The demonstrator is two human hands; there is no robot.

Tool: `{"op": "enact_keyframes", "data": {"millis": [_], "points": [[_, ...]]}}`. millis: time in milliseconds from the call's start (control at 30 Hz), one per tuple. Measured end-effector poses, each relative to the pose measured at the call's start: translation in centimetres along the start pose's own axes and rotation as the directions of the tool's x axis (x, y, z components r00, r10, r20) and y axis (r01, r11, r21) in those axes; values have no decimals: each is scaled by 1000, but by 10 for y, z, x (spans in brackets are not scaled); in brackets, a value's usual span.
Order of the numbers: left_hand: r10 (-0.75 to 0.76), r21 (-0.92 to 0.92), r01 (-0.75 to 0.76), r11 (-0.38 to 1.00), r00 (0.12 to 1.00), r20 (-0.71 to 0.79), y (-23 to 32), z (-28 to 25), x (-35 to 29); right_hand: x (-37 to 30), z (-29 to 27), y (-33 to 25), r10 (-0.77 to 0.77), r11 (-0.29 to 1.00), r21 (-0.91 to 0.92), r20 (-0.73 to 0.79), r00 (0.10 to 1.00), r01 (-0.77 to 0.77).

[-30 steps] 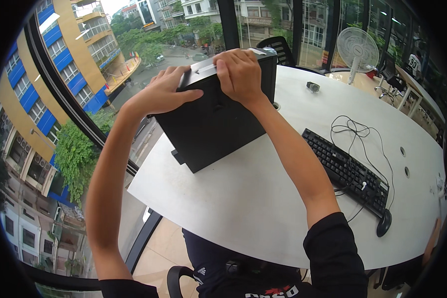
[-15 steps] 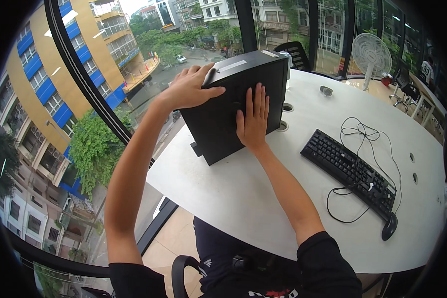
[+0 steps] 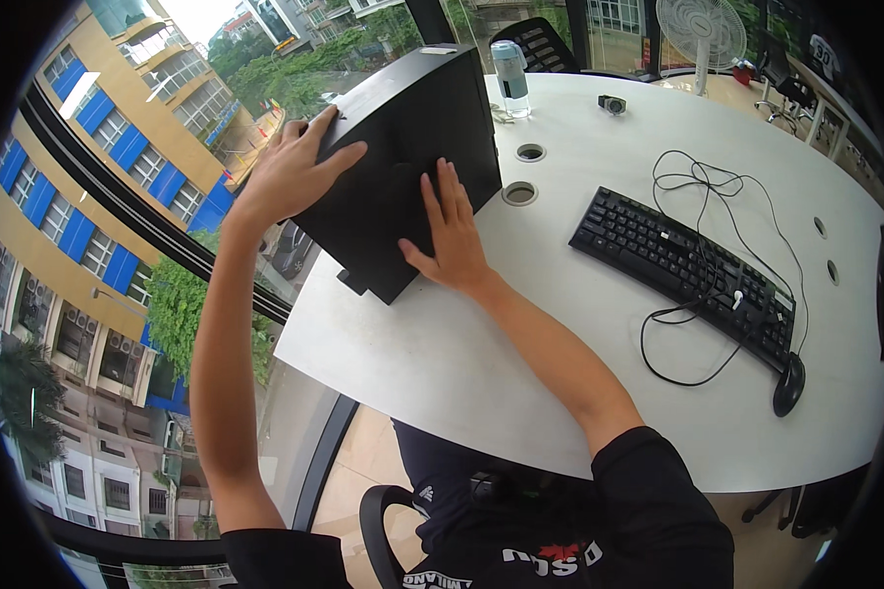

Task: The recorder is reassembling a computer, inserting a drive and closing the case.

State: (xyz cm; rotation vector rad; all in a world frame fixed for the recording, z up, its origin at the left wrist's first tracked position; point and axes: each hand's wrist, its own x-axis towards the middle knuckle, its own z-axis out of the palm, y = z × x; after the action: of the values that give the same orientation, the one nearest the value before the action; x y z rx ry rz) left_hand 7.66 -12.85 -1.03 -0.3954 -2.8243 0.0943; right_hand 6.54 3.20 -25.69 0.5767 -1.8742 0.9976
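Observation:
A black desktop computer case point(image 3: 388, 187) stands upright on the white desk, near its left end by the window. My left hand point(image 3: 293, 175) grips the case's upper left edge, its fingers at the top corner and its thumb on the broad side panel. Against the lower part of that panel lies the palm side of my right hand point(image 3: 452, 236), fingers stretched out and thumb apart. A small block juts from the case's lower left edge. The far side of the case is hidden.
A black keyboard point(image 3: 648, 245) with a tangled cable and a black mouse point(image 3: 789, 385) lie on the white desk point(image 3: 560, 344) to the right. Behind the case stands a clear bottle point(image 3: 510, 83); two cable holes are near it. A small dark device point(image 3: 612, 104) sits farther back.
My view has shifted, bringing the bottle into fuller sight. The case has turned slightly and sits a little farther from the cable holes. My right hand now slants more to the left.

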Motion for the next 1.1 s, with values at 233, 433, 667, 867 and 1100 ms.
{"op": "enact_keyframes", "data": {"millis": [233, 433, 667, 867, 1100], "points": [[27, -66, -28, 997, 999, -25, -10, -4, 1, -20, 11, -47, -221, 975, 74, 201, 954, 210], [9, -91, -15, 996, 998, -61, -17, 0, -1, -22, 25, -51, -165, 985, -11, 215, 963, 171], [-16, -100, 13, 995, 999, -29, -21, 1, 12, -24, 26, -54, -4, 997, -75, 210, 978, 20], [-103, -466, 145, 873, 988, 113, -23, -11, 19, -25, 35, -53, -15, 995, -95, 222, 975, 37], [-135, -383, 135, 914, 990, 27, -31, -9, 23, -25, 28, -59, -36, 992, -106, 268, 963, 67]]}}
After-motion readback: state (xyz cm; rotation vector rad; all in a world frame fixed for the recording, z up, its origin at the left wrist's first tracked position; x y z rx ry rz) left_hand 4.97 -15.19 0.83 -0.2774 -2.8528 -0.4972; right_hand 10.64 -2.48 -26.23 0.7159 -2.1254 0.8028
